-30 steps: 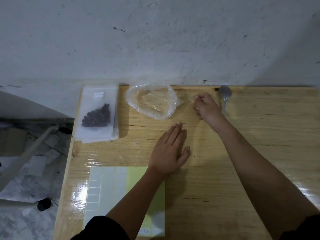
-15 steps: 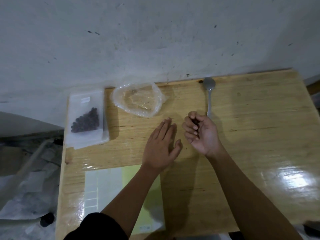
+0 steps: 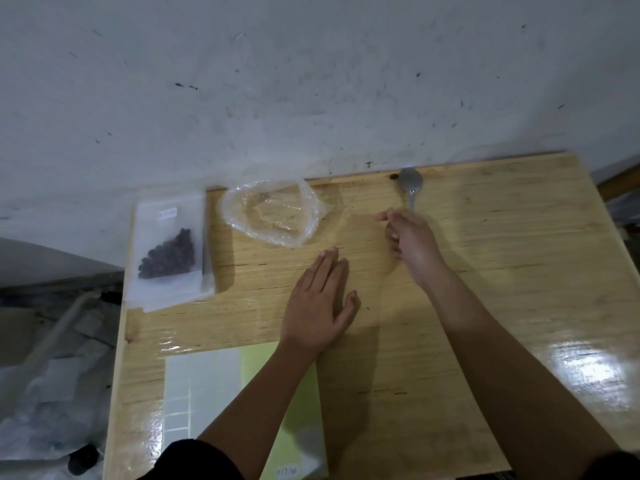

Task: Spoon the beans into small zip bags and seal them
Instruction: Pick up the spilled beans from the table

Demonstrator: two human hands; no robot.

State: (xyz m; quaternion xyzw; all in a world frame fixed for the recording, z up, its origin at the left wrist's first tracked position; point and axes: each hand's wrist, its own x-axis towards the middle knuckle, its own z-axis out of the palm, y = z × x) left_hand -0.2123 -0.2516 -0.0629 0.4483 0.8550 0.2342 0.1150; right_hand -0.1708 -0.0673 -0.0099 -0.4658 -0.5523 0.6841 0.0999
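Note:
A small zip bag [image 3: 169,251] holding dark beans [image 3: 166,258] lies on a stack of clear bags at the table's far left edge. A crumpled clear plastic bag [image 3: 273,216] lies open beside it and looks empty. Against the wall lies a metal spoon [image 3: 410,183], bowl away from me. My right hand [image 3: 410,240] has its fingers curled over the near end of the spoon's handle, which it hides. My left hand [image 3: 320,303] rests flat on the wood, fingers straight, holding nothing.
The wooden table [image 3: 502,271] stands against a scuffed white wall. A green and white sheet [image 3: 207,393] lies at the near left, partly under my left forearm. Left of the table is floor clutter.
My right hand, palm up near my left hand half a second ago, has turned over and reached forward onto the spoon's handle. My left hand stays flat.

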